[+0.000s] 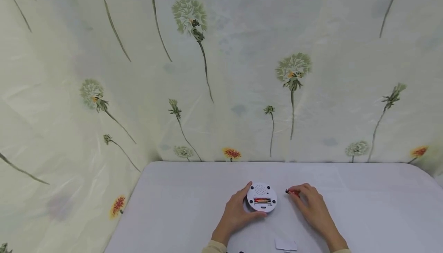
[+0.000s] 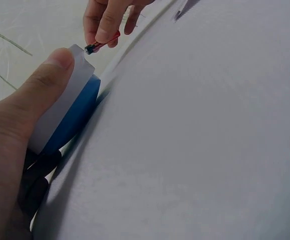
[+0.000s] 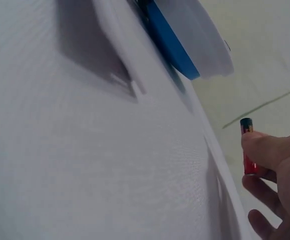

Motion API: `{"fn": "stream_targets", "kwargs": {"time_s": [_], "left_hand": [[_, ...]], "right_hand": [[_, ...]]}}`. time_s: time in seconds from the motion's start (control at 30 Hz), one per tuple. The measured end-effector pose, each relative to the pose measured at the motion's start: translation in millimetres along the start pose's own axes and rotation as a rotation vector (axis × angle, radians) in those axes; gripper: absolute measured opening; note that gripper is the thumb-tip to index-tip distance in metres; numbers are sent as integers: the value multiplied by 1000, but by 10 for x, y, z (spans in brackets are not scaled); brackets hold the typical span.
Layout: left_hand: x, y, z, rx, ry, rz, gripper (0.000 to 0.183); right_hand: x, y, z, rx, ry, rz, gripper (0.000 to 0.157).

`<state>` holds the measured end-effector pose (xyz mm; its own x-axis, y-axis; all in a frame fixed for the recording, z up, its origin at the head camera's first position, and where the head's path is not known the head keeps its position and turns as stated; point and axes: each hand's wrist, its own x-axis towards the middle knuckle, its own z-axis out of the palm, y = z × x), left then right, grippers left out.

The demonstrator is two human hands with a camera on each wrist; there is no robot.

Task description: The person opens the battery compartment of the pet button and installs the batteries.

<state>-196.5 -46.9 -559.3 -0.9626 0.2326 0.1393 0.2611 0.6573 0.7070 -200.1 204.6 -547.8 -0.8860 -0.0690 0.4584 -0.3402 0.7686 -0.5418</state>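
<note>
My left hand (image 1: 236, 211) grips a round white device (image 1: 262, 188) by its rim, thumb at the near edge. The device's underside faces up, with small holes, several dark feet and an uncovered battery compartment. Inside that compartment lies a red and gold battery (image 1: 262, 200). In the left wrist view, the device's white side wall and blue part (image 2: 77, 114) show beside the thumb. To the right of the device, apart from it, my right hand (image 1: 314, 208) pinches a red and black battery (image 3: 249, 166) between thumb and fingers.
A small white cover-like piece (image 1: 285, 244) lies on the white tabletop (image 1: 187, 195), near the front edge of the head view. A small dark thing (image 1: 241, 252) is cut off at the bottom. Behind the table hangs a flower-print sheet (image 1: 242, 72).
</note>
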Motion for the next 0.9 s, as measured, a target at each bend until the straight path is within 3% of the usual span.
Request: {"fn": "stream_targets", "kwargs": {"time_s": [0.27, 0.67, 0.9], "left_hand": [[-8, 31, -5, 4, -5, -18, 101], [-12, -10, -13, -3, 6, 18, 102], [-2, 16, -11, -9, -2, 27, 102]], "right_hand": [[6, -32, 11, 72, 42, -32, 19], [24, -285, 62, 129, 12, -120, 23], [21, -431, 33, 115, -23, -120, 24]]}}
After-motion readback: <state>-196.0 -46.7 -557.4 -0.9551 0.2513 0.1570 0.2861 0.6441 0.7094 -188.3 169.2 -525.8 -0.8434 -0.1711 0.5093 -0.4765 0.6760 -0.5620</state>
